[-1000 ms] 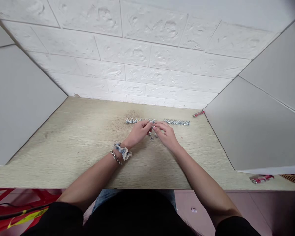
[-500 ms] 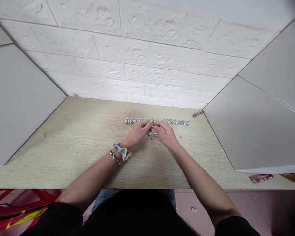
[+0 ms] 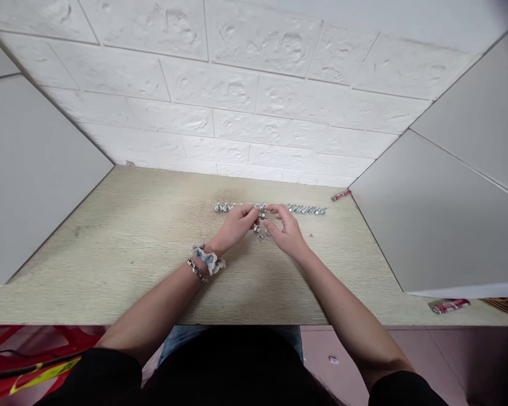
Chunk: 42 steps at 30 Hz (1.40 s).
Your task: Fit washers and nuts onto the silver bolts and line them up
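My left hand pinches a small metal bolt between thumb and fingertips, its end pointing right. My right hand is close on the right, with thumb and fingers apart around the bolt's free end; no hold on it shows. Beyond my left hand stands a row of bolts with washers, upright and partly hidden by my fingers. Further right is a second row of bolts, lying slanted. Just below my hands lie a small nut and another metal piece.
The wooden tabletop meets a white brick-patterned wall. Grey panels border both sides. A red battery lies by the back right corner, another red battery near the front right edge.
My right thumb and fingers have spread apart from their pinch, so the bolt in my left hand shows more. My left hand has hardly moved.
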{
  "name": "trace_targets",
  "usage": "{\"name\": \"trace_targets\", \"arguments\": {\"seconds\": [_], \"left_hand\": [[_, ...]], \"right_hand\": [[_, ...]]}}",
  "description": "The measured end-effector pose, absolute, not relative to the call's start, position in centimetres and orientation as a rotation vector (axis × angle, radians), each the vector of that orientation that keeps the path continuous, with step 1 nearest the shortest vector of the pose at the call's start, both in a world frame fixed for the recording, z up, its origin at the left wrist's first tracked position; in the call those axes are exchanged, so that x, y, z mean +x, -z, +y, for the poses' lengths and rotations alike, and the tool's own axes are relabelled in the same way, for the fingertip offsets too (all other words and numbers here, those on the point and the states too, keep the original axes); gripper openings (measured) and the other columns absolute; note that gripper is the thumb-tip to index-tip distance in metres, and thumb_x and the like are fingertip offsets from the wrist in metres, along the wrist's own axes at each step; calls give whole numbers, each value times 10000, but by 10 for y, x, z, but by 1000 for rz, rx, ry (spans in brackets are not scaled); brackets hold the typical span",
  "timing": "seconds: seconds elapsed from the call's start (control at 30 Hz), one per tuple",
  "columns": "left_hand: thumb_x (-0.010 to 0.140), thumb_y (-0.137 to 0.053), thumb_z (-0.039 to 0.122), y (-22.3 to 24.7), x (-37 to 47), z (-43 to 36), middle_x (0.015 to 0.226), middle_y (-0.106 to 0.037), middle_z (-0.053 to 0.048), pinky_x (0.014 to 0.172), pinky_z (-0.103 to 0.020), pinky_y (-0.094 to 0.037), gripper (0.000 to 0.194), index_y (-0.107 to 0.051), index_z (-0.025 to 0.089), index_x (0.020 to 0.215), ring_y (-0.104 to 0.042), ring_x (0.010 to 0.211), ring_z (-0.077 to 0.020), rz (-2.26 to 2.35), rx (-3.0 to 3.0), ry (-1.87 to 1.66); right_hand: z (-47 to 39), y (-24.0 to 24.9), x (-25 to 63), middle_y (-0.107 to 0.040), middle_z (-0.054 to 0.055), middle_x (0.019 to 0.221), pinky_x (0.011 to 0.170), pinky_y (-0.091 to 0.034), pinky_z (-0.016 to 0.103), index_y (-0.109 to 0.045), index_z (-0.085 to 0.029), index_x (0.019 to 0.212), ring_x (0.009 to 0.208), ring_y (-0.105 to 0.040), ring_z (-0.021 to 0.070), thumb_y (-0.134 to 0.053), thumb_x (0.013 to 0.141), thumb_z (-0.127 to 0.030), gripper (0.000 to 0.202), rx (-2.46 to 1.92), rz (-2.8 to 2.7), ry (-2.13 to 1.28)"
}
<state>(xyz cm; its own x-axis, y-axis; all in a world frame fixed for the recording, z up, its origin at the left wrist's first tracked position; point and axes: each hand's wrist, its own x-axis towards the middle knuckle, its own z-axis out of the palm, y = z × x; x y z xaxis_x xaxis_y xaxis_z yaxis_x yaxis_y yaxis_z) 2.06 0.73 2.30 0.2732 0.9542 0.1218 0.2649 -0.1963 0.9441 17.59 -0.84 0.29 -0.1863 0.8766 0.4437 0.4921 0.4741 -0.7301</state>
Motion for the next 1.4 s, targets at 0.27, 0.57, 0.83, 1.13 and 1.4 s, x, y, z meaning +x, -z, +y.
{"name": "trace_targets", "arguments": {"seconds": [0.27,0.57,0.83,1.13,1.4], "left_hand": [[830,-407,338,-23,21,6,502,-460,33,512,-224,-329,333,-494,156,566,-424,490,-91,1098,1692,-956],[824,-402,337,-20,20,9,494,-458,31,501,-225,-318,343,-496,153,550,-416,482,-89,1112,1695,-957],[825,-409,363,-20,20,8,492,-474,28,517,-225,-337,364,-475,156,534,-434,485,-90,1118,1714,-940],[825,-405,336,-21,20,8,480,-451,34,501,-218,-317,355,-476,152,530,-418,483,-87,1125,1700,-928],[831,-405,349,-22,19,8,487,-455,36,505,-217,-324,359,-486,150,544,-418,480,-85,1115,1691,-944]], "right_hand": [[-5,-2,175,-629,29,758,689,-445,303,-599,-200,729,755,-580,169,-375,870,-479,385,-1223,-1858,-750],[-8,-1,172,-605,39,1055,797,-448,340,-503,-231,1059,881,-555,162,-550,719,-220,343,-1205,-1776,-736],[-8,-4,174,-554,11,633,629,-402,263,-524,-175,631,640,-518,136,-342,854,-547,470,-1284,-1741,-880],[-9,-2,172,-592,16,805,624,-409,257,-536,-197,883,663,-529,120,-487,809,-420,240,-1213,-1763,-946],[-11,-5,173,-583,33,888,635,-430,267,-488,-208,978,699,-540,125,-506,794,-392,261,-1219,-1684,-926]]}}
